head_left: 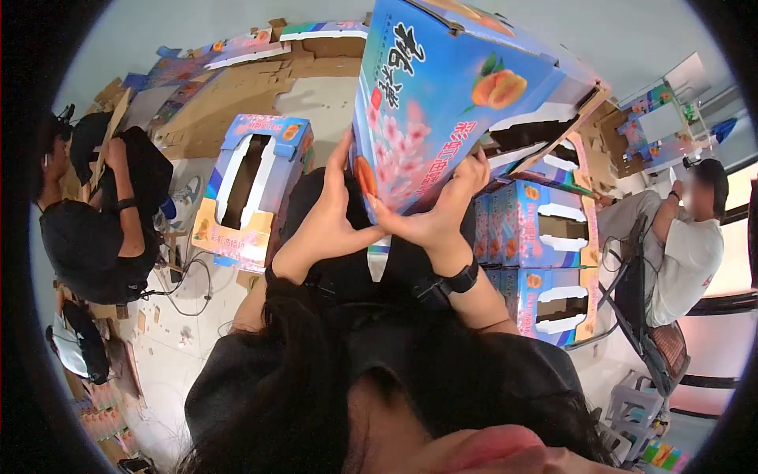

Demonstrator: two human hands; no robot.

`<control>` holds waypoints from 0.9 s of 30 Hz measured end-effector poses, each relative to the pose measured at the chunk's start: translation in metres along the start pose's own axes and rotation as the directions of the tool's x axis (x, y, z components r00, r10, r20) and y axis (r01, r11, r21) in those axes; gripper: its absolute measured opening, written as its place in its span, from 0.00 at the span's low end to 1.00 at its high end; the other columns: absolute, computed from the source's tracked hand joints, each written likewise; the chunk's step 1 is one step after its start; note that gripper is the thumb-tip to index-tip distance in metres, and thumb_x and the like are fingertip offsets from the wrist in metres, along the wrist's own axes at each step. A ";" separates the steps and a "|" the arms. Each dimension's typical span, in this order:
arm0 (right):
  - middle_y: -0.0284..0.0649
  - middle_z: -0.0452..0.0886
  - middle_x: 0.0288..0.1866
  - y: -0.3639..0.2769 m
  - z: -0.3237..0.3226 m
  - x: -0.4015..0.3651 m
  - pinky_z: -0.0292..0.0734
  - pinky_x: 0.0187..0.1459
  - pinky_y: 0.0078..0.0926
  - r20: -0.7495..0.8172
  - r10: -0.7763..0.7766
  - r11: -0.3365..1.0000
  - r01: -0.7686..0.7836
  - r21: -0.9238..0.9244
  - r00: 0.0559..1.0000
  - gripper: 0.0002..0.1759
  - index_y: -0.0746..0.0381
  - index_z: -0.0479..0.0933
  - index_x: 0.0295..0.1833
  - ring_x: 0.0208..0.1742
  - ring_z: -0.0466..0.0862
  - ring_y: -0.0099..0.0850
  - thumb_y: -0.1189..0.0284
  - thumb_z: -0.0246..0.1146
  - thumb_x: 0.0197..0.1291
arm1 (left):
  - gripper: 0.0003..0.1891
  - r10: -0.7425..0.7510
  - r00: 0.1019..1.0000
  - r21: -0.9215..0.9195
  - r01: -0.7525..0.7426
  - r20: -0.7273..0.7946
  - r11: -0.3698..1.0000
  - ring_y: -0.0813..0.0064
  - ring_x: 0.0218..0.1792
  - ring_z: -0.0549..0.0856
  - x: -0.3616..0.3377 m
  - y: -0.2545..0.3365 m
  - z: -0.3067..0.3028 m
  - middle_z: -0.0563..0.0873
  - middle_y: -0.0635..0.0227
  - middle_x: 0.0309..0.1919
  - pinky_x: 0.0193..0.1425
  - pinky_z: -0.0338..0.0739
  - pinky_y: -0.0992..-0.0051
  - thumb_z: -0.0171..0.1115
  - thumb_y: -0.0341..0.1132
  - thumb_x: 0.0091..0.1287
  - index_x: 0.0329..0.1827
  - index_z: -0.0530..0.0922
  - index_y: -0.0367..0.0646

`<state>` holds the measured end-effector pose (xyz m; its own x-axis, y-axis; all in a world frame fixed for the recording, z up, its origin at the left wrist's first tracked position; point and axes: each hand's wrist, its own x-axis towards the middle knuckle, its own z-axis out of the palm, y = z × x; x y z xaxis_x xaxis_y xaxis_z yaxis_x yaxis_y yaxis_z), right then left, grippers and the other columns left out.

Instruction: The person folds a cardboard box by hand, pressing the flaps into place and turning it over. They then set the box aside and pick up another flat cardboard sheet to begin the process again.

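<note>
A blue printed cardboard fruit box (430,103), with peach and blossom pictures on it, is held up in front of me in a tilted position. My left hand (330,225) grips its lower left edge, with the fingers up along the side. On the right, my right hand (434,213) holds the lower right part, its thumb against the printed face. Both thumbs come close together at the bottom corner. Part of the right fingers is hidden behind the box. A dark band (462,278) circles my right wrist.
A similar box with an open top (251,189) stands on the floor to the left. Stacked boxes (545,225) are close on my right. Flat cardboard (253,87) lies ahead. One person (103,205) works at left; another (679,237) sits at right by a dark chair (639,292).
</note>
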<state>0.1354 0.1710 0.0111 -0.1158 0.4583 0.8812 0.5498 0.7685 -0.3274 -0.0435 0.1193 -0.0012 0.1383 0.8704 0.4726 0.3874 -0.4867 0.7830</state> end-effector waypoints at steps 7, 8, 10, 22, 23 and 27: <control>0.48 0.72 0.53 0.003 0.000 -0.004 0.57 0.66 0.58 -0.011 -0.088 0.996 0.088 0.020 0.996 0.56 0.69 0.67 0.60 0.57 0.71 0.48 0.41 0.79 0.33 | 0.71 0.039 0.992 -0.275 -0.072 -0.123 0.959 0.57 0.82 0.52 0.007 0.000 0.013 0.47 0.49 0.82 0.82 0.51 0.55 0.82 0.34 0.47 0.83 0.31 0.40; 0.49 0.73 0.52 0.006 -0.003 -0.005 0.58 0.65 0.57 -0.002 -0.084 0.996 0.084 0.032 0.996 0.54 0.69 0.69 0.59 0.57 0.71 0.49 0.40 0.78 0.34 | 0.71 0.023 0.993 -0.254 -0.051 -0.112 0.966 0.57 0.82 0.52 0.006 0.001 0.009 0.46 0.49 0.82 0.83 0.51 0.56 0.82 0.34 0.47 0.83 0.32 0.39; 0.50 0.74 0.52 0.017 -0.010 -0.008 0.61 0.64 0.55 0.015 -0.081 0.995 0.080 0.059 0.997 0.52 0.69 0.73 0.57 0.57 0.72 0.50 0.38 0.76 0.36 | 0.71 0.027 0.994 -0.220 -0.050 -0.104 0.974 0.58 0.82 0.51 0.005 0.000 0.005 0.46 0.48 0.82 0.83 0.50 0.57 0.83 0.34 0.48 0.83 0.32 0.38; 0.46 0.75 0.63 0.228 -0.066 -0.029 0.65 0.64 0.45 -0.351 0.627 0.763 -0.641 0.091 0.696 0.24 0.66 0.74 0.64 0.63 0.72 0.41 0.57 0.53 0.76 | 0.70 0.056 0.985 -0.234 -0.094 -0.163 0.968 0.61 0.80 0.57 0.006 -0.017 -0.002 0.52 0.50 0.81 0.81 0.53 0.60 0.83 0.34 0.49 0.84 0.33 0.38; 0.45 0.75 0.63 0.271 -0.065 -0.042 0.64 0.64 0.45 -0.282 0.724 0.686 -0.698 0.206 0.629 0.29 0.66 0.74 0.65 0.63 0.72 0.41 0.52 0.51 0.76 | 0.70 0.020 0.990 -0.237 -0.054 -0.142 0.970 0.60 0.81 0.56 0.004 -0.017 -0.003 0.51 0.50 0.81 0.81 0.53 0.59 0.83 0.35 0.49 0.84 0.33 0.38; 0.41 0.72 0.69 0.316 -0.077 -0.036 0.62 0.64 0.41 0.353 0.900 -0.012 -0.794 0.607 0.256 0.55 0.63 0.70 0.72 0.69 0.69 0.39 0.25 0.40 0.63 | 0.71 0.075 0.991 -0.184 -0.096 -0.114 0.978 0.57 0.82 0.52 0.003 -0.013 -0.005 0.48 0.48 0.82 0.82 0.49 0.59 0.84 0.37 0.49 0.84 0.32 0.36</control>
<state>0.3767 0.3627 -0.0978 0.1734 0.9664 -0.1896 -0.4174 -0.1022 -0.9030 -0.0524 0.1279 -0.0075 0.0624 0.8170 0.5733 0.1976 -0.5731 0.7953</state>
